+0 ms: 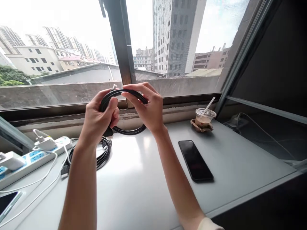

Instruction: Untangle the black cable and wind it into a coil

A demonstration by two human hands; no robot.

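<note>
Left hand [98,115] closed around a coiled black cable [120,92]; right hand [151,107] pinching its upper arc between thumb and fingers. Even, untwisted loops sit best.

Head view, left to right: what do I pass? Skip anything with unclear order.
White power strip → left hand, holding a black cable coil → right hand, on the same coil → lidded cup.

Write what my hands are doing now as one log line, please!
left hand: grips black coil | right hand: pinches its top | desk: second coil, black phone, cup
</note>
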